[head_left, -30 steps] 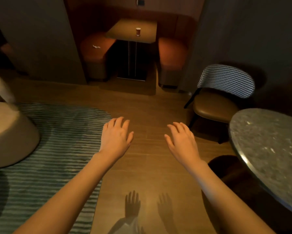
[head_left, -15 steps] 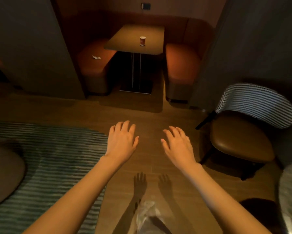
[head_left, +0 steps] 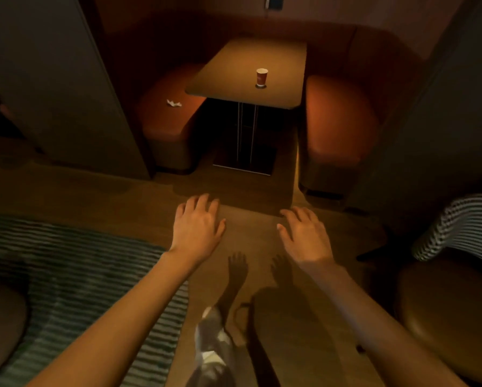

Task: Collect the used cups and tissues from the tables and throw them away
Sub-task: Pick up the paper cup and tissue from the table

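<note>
From where I'm watching there's a striped rug [head_left: 75, 275] on the far left; further in, a crumpled tissue [head_left: 174, 103] sits on the left booth seat [head_left: 164, 121], just beside the table [head_left: 234, 68]; my left hand [head_left: 196, 226] hangs out in front over the floor, fingers relaxed and spread, nothing in it. The red cup [head_left: 261, 77] stands upright on the table between the two seats; my right hand [head_left: 304, 233] is the same deal, loose and empty, and a chair with a striped back [head_left: 463, 227] sits at the right edge.
</note>
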`<action>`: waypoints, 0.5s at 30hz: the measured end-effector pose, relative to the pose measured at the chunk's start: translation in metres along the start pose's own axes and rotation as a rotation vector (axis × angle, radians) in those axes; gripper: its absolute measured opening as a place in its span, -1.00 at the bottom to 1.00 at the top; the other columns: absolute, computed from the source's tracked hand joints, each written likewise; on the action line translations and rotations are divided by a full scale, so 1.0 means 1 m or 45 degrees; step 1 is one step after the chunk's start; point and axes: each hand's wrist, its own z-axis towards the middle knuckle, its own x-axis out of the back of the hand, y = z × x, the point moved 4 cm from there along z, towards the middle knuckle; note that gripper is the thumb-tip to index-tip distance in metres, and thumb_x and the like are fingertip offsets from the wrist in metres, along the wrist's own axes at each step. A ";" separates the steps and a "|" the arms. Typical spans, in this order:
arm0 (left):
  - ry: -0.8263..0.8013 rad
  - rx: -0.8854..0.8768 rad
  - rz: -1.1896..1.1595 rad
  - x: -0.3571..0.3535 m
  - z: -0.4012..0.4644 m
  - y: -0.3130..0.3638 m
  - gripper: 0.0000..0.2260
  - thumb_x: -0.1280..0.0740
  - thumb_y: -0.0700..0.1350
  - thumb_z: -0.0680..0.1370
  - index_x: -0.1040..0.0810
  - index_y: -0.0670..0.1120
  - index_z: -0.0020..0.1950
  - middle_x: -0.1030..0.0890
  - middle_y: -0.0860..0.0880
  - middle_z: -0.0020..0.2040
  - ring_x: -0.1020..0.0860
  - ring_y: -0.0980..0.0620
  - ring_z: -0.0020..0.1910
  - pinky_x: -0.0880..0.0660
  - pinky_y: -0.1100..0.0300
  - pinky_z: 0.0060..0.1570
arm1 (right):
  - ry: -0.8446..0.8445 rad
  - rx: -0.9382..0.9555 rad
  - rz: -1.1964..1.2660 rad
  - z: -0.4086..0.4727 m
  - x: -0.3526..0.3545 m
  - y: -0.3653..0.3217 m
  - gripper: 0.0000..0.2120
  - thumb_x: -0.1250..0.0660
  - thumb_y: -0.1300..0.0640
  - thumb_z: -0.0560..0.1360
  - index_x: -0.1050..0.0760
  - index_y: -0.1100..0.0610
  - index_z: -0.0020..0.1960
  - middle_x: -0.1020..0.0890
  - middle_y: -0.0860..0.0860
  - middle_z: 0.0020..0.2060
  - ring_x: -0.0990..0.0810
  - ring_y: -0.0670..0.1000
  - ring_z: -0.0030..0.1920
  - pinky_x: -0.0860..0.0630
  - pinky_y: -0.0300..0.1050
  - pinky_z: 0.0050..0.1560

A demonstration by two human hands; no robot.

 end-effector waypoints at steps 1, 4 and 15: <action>0.012 -0.002 -0.012 -0.005 0.028 -0.007 -0.55 -0.20 0.11 0.55 -0.38 -0.07 0.38 -0.42 -0.12 0.35 -0.38 -0.15 0.32 -0.34 -0.05 0.25 | 0.005 -0.009 0.007 0.029 0.001 0.000 -0.56 -0.06 -0.06 0.63 -0.24 0.01 0.48 -0.29 0.01 0.46 -0.15 0.06 0.50 -0.20 0.05 0.46; 0.053 0.021 -0.072 -0.014 0.113 -0.030 -0.55 -0.21 0.09 0.55 -0.38 -0.09 0.38 -0.42 -0.13 0.36 -0.37 -0.16 0.32 -0.34 -0.06 0.24 | 0.025 -0.032 0.005 0.118 0.010 -0.002 -0.56 -0.07 -0.05 0.63 -0.22 0.01 0.49 -0.27 0.00 0.47 -0.12 0.06 0.50 -0.16 0.04 0.47; -0.017 -0.094 -0.166 -0.049 0.376 -0.056 -0.54 -0.16 0.09 0.59 -0.26 -0.04 0.45 -0.29 -0.09 0.46 -0.25 -0.12 0.43 -0.26 -0.07 0.38 | 0.163 -0.081 0.058 0.372 0.020 0.016 -0.60 -0.13 -0.03 0.61 -0.33 0.05 0.41 -0.39 0.03 0.39 -0.19 0.09 0.47 -0.20 0.04 0.41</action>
